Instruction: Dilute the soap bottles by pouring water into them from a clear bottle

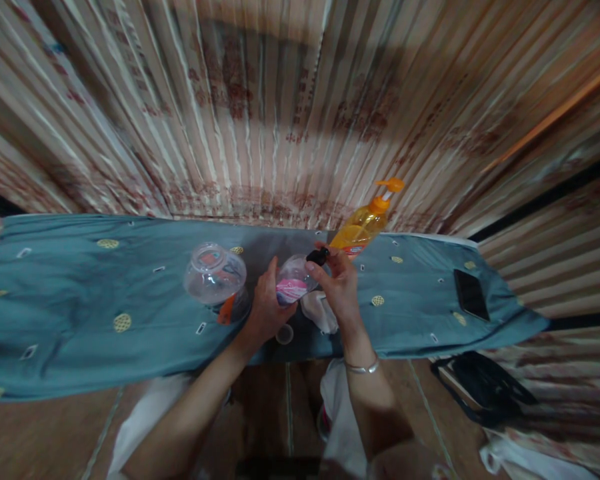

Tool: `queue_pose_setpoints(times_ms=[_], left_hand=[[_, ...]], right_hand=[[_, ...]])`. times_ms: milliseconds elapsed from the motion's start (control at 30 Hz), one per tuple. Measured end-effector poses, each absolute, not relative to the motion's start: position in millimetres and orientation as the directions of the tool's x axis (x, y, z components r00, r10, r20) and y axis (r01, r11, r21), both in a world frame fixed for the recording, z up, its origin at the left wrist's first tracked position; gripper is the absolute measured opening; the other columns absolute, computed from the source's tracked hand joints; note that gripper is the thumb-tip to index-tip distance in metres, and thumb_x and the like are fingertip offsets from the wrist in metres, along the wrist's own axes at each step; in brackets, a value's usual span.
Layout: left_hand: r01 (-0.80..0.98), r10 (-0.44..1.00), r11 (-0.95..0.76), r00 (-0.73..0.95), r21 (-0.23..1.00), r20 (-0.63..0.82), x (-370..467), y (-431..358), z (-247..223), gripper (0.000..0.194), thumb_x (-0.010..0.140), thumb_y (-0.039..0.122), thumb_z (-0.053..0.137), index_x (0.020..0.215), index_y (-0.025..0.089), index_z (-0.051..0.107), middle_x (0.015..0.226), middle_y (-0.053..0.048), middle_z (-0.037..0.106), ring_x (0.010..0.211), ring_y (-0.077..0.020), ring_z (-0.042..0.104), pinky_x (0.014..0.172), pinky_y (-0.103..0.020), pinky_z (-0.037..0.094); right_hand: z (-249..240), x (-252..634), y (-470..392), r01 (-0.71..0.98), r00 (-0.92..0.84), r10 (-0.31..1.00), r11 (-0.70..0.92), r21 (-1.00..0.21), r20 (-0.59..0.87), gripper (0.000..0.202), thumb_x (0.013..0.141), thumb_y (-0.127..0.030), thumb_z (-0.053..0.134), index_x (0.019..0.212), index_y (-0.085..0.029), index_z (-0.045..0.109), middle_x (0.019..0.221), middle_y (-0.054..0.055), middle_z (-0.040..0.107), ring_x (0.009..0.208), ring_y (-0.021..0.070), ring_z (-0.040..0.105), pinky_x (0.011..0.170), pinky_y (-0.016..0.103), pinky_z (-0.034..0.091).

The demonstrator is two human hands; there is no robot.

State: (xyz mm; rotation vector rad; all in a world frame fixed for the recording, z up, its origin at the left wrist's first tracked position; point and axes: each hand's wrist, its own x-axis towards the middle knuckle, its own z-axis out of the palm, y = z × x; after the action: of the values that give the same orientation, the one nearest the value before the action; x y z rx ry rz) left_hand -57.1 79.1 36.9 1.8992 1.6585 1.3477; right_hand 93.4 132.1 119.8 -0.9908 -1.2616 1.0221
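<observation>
My left hand [267, 303] wraps around a clear plastic bottle [293, 283] with a pink patch on its side, tilted over the table. At the bottle's upper end, my right hand [339, 280] pinches a black top [317, 257] between thumb and fingers. Whether the top is fixed to the bottle, I cannot tell. Under my right hand lies a crumpled white cloth [320, 312]. A small round clear lid or cup [284, 334] rests near the front edge. Behind my right hand stands a pump bottle of yellow-orange liquid [359, 227].
Left of my hands is a large clear plastic container [215, 275] with an orange label. A dark phone [471, 295] lies at the right on the teal patterned cloth [155, 300]. Pleated curtains [280, 133] hang behind the table. A black bag [483, 387] sits below at the right.
</observation>
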Motion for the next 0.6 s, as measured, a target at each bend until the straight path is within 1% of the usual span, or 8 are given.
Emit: queue_pose_setpoints(times_ms=[100, 200, 267, 367, 500, 600], left_hand=[[0.628, 0.886, -0.304, -0.091, 0.716, 0.455, -57.5, 79.4, 37.0, 0.100, 0.078, 0.027, 0.073, 0.160, 0.015, 0.018, 0.149, -0.021, 0.051, 0.134, -0.0364, 0.055, 0.111, -0.055, 0.045], [0.638, 0.883, -0.300, -0.096, 0.709, 0.460, -58.6, 81.0, 35.6, 0.101, 0.077, 0.028, 0.074, 0.160, 0.015, 0.017, 0.153, -0.022, 0.047, 0.136, -0.0370, 0.053, 0.112, -0.055, 0.044], [0.637, 0.883, -0.303, -0.093, 0.708, 0.461, -59.4, 82.0, 34.9, 0.101, 0.078, 0.029, 0.074, 0.160, 0.013, 0.018, 0.153, -0.023, 0.046, 0.137, -0.0375, 0.052, 0.112, -0.055, 0.044], [0.628, 0.887, -0.310, -0.078, 0.713, 0.454, -59.9, 81.9, 35.5, 0.100, 0.079, 0.031, 0.074, 0.159, 0.012, 0.018, 0.151, -0.024, 0.049, 0.136, -0.0371, 0.053, 0.112, -0.054, 0.045], [0.631, 0.895, -0.295, -0.081, 0.717, 0.439, -58.8, 80.6, 37.4, 0.100, 0.078, 0.028, 0.074, 0.159, 0.013, 0.018, 0.150, -0.023, 0.050, 0.136, -0.0368, 0.053, 0.112, -0.055, 0.045], [0.630, 0.886, -0.305, -0.088, 0.714, 0.456, -57.8, 80.7, 36.9, 0.100, 0.076, 0.026, 0.074, 0.159, 0.013, 0.018, 0.150, -0.023, 0.050, 0.137, -0.0371, 0.052, 0.112, -0.055, 0.044]], right_hand=[[119.2, 93.4, 133.2, -0.066, 0.030, 0.966, 0.258, -0.964, 0.256, 0.040, 0.066, -0.048, 0.086, 0.094, -0.024, 0.070, 0.111, 0.005, 0.074, 0.104, 0.0216, 0.067, 0.102, 0.042, 0.051], [120.5, 94.9, 132.4, -0.089, -0.040, 0.967, 0.248, -0.965, 0.252, 0.038, 0.073, -0.048, 0.082, 0.103, -0.026, 0.072, 0.115, 0.005, 0.074, 0.108, 0.0216, 0.068, 0.104, 0.042, 0.050], [121.6, 96.1, 131.4, -0.086, -0.079, 0.965, 0.243, -0.966, 0.249, 0.039, 0.075, -0.047, 0.080, 0.107, -0.027, 0.072, 0.118, 0.005, 0.074, 0.111, 0.0221, 0.067, 0.107, 0.043, 0.049], [121.7, 96.9, 131.1, -0.062, -0.070, 0.963, 0.254, -0.965, 0.259, 0.042, 0.073, -0.047, 0.082, 0.108, -0.027, 0.071, 0.120, 0.006, 0.073, 0.113, 0.0227, 0.066, 0.108, 0.044, 0.048], [118.0, 95.1, 133.5, -0.040, 0.026, 0.963, 0.270, -0.962, 0.269, 0.044, 0.066, -0.046, 0.087, 0.099, -0.024, 0.069, 0.119, 0.006, 0.072, 0.111, 0.0227, 0.066, 0.106, 0.044, 0.049], [116.5, 94.3, 134.9, -0.062, 0.034, 0.964, 0.264, -0.962, 0.263, 0.040, 0.066, -0.045, 0.087, 0.094, -0.024, 0.069, 0.114, 0.006, 0.073, 0.108, 0.0218, 0.066, 0.104, 0.042, 0.050]])
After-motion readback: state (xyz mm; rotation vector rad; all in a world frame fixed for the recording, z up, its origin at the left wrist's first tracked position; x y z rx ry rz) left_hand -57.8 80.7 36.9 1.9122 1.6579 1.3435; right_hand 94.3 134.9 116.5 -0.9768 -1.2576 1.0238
